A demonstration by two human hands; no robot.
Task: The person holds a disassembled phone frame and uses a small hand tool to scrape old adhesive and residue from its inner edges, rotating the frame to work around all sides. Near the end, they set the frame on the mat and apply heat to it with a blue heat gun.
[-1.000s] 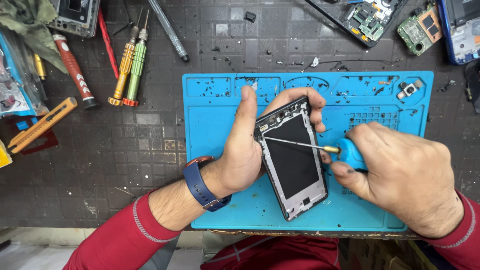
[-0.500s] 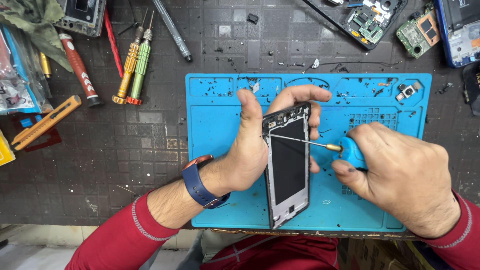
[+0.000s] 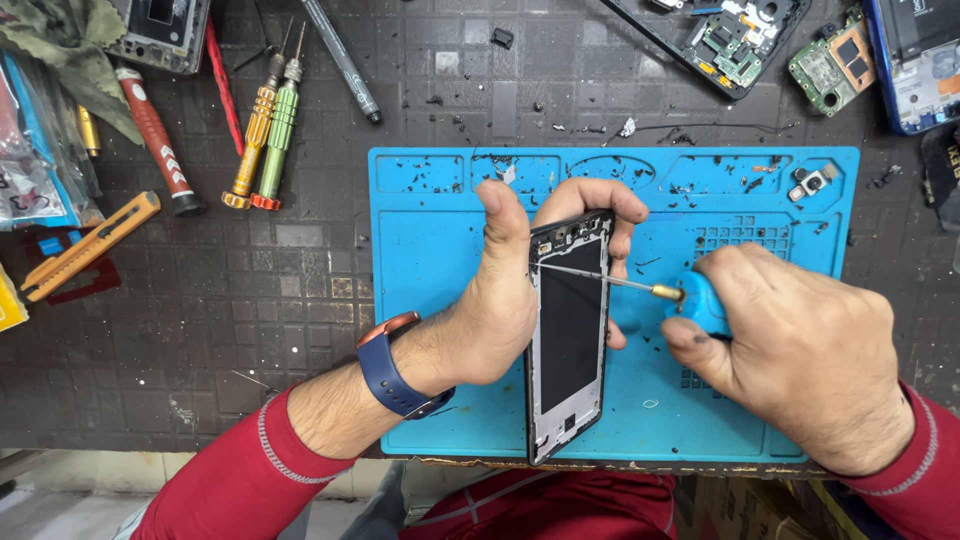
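— Phone frame (image 3: 568, 345), opened, back side up, tilted on its long edge over the blue silicone repair mat (image 3: 430, 330). Clamped in the left hand (image 3: 500, 300): thumb along the left edge, fingers curled over the top end.

— And on the other side?

— Blue-handled precision screwdriver (image 3: 690, 300), pinched tight in the right hand (image 3: 800, 360), thin shaft lying across the upper part of the frame, tip near its left edge. Whether on a screw, cannot tell.

— Any packaging or labels?

— Clear plastic bags (image 3: 35, 170) with blue edging at far left, under a crumpled green cloth (image 3: 70, 45). Yellow corner of something at the left edge, kind unclear.

— Counts?

— Two slim screwdrivers side by side above left of the mat: one orange (image 3: 252, 140), one green (image 3: 275, 135). One red-handled tool (image 3: 155, 140), one dark pen-like tool (image 3: 340, 60), one orange utility knife (image 3: 90, 245). One loose camera module (image 3: 812, 182) in a mat tray at upper right. Two bare circuit boards (image 3: 830, 65) at top right, beside one blue-edged phone body (image 3: 915, 60).

— Surface?

— Dark grid-patterned bench mat (image 3: 200, 330), scuffed, dotted with debris. Black specks across the blue mat too. Red sleeves on both arms, blue-strapped watch (image 3: 395, 365) on the left wrist.
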